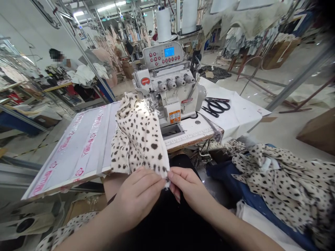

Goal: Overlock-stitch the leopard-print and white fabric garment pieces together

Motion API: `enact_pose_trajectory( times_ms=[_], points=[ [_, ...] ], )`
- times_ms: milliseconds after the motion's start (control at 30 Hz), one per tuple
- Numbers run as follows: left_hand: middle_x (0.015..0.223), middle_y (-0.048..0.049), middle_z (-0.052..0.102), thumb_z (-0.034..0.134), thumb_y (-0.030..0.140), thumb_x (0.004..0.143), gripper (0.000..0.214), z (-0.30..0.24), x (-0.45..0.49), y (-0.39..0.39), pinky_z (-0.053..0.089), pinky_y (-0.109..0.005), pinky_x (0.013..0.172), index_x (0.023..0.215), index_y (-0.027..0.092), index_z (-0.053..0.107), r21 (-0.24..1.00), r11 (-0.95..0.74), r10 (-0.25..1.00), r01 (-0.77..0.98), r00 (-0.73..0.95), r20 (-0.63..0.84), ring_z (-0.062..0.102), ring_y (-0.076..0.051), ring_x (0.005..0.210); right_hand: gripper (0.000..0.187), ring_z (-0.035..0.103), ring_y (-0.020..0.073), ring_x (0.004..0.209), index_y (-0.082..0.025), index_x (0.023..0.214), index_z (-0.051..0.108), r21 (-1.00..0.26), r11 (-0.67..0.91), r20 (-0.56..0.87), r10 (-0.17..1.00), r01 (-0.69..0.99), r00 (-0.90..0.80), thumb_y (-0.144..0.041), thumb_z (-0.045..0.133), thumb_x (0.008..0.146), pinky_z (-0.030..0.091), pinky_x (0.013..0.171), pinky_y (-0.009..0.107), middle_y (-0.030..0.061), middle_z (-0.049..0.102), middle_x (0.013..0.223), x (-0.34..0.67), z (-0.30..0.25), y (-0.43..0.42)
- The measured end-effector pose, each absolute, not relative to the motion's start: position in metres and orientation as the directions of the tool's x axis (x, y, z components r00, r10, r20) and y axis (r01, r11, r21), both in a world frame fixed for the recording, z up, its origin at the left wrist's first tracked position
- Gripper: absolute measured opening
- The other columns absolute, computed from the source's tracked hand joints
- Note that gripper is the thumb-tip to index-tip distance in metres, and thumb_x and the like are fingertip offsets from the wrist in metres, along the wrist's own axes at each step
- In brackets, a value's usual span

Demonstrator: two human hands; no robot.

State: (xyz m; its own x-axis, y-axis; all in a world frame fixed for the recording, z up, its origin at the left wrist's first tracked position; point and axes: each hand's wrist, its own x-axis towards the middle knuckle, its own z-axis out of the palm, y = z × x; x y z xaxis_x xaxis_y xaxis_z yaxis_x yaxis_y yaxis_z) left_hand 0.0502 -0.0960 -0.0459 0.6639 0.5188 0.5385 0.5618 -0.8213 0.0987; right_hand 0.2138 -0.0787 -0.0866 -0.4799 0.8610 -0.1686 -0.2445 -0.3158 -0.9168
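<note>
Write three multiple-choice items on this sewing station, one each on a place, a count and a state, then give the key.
1. Where do the scissors lie?
A) On the white sheet right of the overlock machine
B) On the control panel
C) On the floor

2. How many thread-tension knobs stand in the row on the machine?
A) Two
B) Four
C) Six

3. How do the left hand and right hand meet the spotted fabric?
A) Neither touches it
B) Only the right holds it
C) Both pinch its lower edge

1 A: the scissors rest on the white sheet.
2 B: four knobs show in the row.
3 C: both hands' fingers grip the edge.
</note>
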Motion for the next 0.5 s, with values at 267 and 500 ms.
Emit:
enact_pose_trajectory(
  times_ms=[267,500],
  points=[
    [0.086,-0.0050,0.065,0.060,0.008,0.074,0.016,-0.053,0.056,-0.101,0.042,-0.033,0.086,0.090,0.012,0.059,0.022,-0.761,0.534,0.648,0.608,0.588,0.058,-0.014,0.084,0.033,0.031,0.0036,0.031,-0.015,0.054,0.048,-0.770,-0.457,-0.187,0.829,-0.445,-0.527,-0.038,0.049,0.078,0.029,0.029,0.016,-0.0042,0.044,0.046,0.214,-0.094,-0.077],
    [0.083,-0.0068,0.062,0.055,0.004,0.073,0.022,-0.050,0.053,-0.096,0.048,-0.034,0.079,0.094,0.012,0.056,0.137,-0.810,0.523,0.570,0.597,0.609,0.057,-0.014,0.080,0.020,0.054,0.0120,0.060,-0.017,0.092,0.062,-0.945,0.327,0.312,0.892,-0.008,-0.327,-0.020,0.046,0.081,0.046,0.049,0.023,0.0085,0.059,0.087,0.232,-0.086,-0.078]
  ],
)
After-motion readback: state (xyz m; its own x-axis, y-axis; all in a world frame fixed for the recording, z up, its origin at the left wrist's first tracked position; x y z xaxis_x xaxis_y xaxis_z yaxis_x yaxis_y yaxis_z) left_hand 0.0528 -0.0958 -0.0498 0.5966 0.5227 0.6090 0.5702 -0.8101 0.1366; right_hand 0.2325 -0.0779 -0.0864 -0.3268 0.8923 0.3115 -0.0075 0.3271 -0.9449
